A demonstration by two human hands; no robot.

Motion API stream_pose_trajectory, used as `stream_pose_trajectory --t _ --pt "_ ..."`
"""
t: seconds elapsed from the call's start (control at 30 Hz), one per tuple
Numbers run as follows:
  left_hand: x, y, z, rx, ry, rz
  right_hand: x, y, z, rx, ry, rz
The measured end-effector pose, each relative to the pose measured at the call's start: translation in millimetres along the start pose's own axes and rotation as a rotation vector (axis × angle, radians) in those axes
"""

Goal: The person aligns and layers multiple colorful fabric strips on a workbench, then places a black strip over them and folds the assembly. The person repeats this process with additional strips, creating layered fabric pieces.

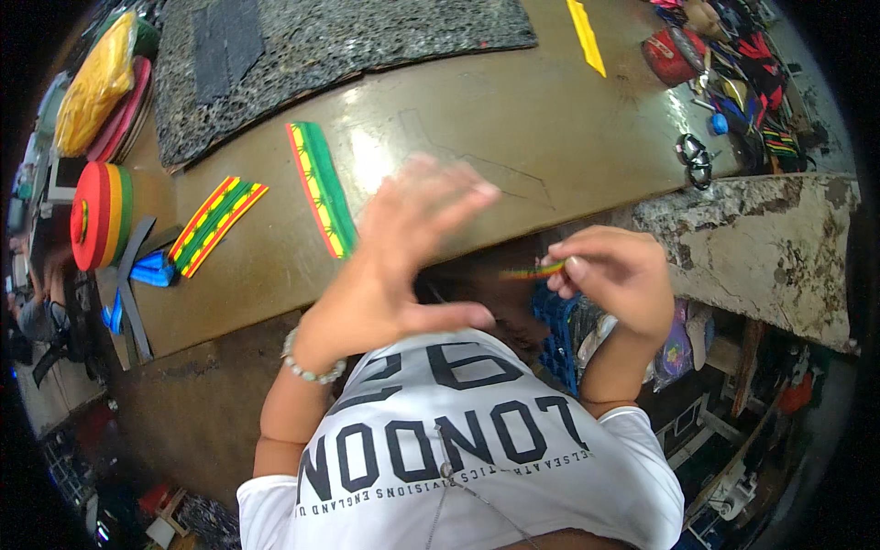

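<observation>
The right hand (616,280) pinches 1 end of a narrow red, yellow and green striped strip (536,271) above the table edge; the left hand (403,266) hovers with fingers spread, holding nothing. Keeping the strip taut would steady it.

Glossy worn table (513,119); woven cloth strip (321,188); rough matt mat (330,46).

You have no screens or signs in view. One likely package: a yellow bag (92,82), soft and bulging, lying on stacked round discs off the counter's (513,119) far left corner. A red can (674,55) with a darker band stands at its far right edge.
</observation>
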State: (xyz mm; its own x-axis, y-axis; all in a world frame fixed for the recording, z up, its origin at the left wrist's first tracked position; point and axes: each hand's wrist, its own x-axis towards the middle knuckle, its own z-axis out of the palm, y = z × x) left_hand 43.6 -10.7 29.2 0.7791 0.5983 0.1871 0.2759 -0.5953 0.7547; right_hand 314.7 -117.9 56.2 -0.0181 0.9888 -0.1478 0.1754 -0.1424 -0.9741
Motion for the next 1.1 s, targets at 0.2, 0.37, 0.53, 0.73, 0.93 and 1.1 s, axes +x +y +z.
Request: stream_pose_trajectory --t 0.2,0.37,0.53,0.73,0.93,1.1 --pt "-28 -3 -8 -0.628 -0.258 -0.291 14 21 -10 0.309 0.085 -0.042" --pt "-55 0 -9 -0.632 -0.167 -0.293 38 66 23 1.156 -0.320 -0.372" --pt "-51 7 -4 -0.514 -0.106 -0.157 39 69 83 0.925 -0.533 0.556" --pt "-56 -16 -35 -0.369 -0.142 -0.307 57 37 80 0.447 -0.546 0.114" --pt "-39 -67 -25 0.180 0.504 -0.350 63 28 94 0.204 -0.139 -0.146" --pt "-36 -72 -8 0.517 0.425 -0.341 75 33 97 0.093 -0.023 -0.222"
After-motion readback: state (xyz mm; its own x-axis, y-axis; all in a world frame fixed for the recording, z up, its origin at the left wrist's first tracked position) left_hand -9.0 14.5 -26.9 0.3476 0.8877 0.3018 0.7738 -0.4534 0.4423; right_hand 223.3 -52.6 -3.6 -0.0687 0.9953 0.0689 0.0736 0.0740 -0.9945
